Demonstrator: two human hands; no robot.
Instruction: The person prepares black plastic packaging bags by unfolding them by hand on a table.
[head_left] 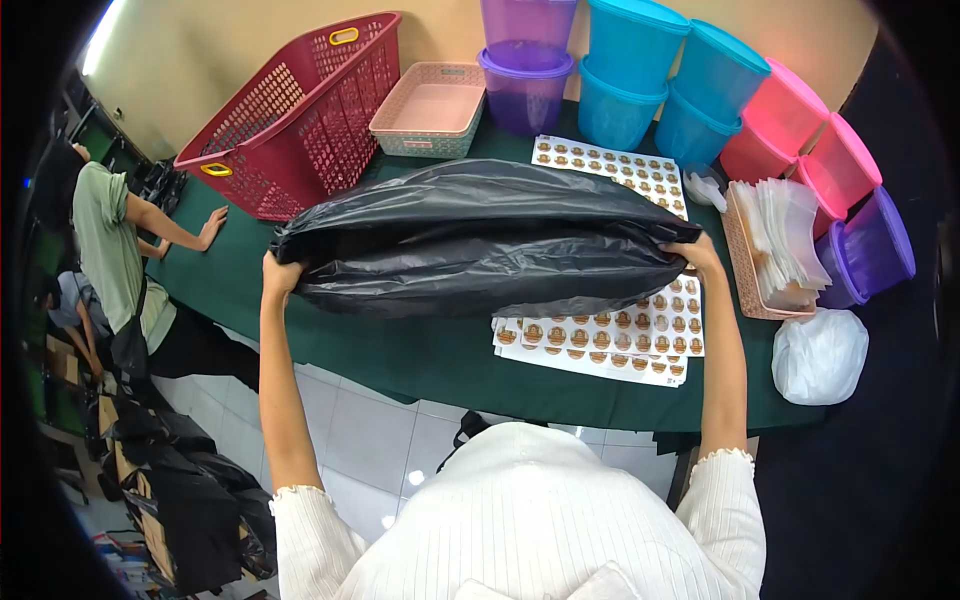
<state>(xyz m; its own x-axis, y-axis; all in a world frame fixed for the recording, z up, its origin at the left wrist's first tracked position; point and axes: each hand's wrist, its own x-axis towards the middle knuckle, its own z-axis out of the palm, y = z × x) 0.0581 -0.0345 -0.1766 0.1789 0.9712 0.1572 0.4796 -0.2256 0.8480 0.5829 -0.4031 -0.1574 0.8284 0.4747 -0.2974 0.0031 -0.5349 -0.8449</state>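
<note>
Spanning left grip [282, 274] to right grip [699, 252], black plastic bag [490, 266], mouth parted

Legible text: none. Labels are visible only as print on white sheets; landmark is the black plastic bag [480, 240].
- Far sheet [572, 158]: on the bench [360, 345], beyond the bag's right half and partly hidden by it. Small round brown labels in rows on white. Wording too small to read.
- Near sheets [600, 352]: overlapping, on the nearer side of the bag's right half, also partly covered from view. Same round brown design, in rows; any lettering within the circles is unresolved.
</note>
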